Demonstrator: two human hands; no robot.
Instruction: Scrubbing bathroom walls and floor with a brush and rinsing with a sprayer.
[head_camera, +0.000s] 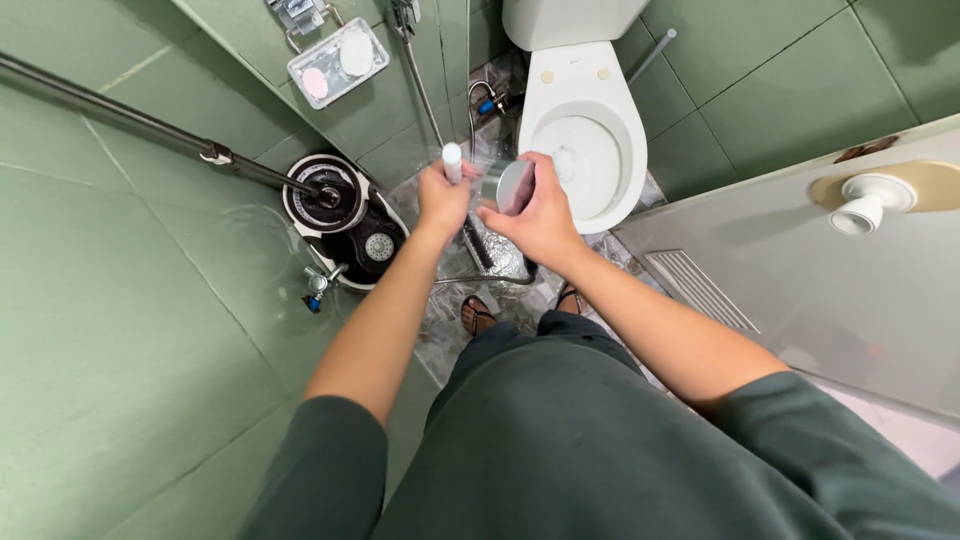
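A metal cup (508, 185) was gripped in the right hand (540, 215), held over the near rim of the toilet (585, 130). A white handle (452, 160) was clenched in the left hand (442, 200). A bucket (345, 220) stood by the left wall.

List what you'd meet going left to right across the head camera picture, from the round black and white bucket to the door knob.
Round black and white bucket → left hand gripping a white handle → right hand holding a shiny metal cylinder → white toilet bowl → white round door knob.
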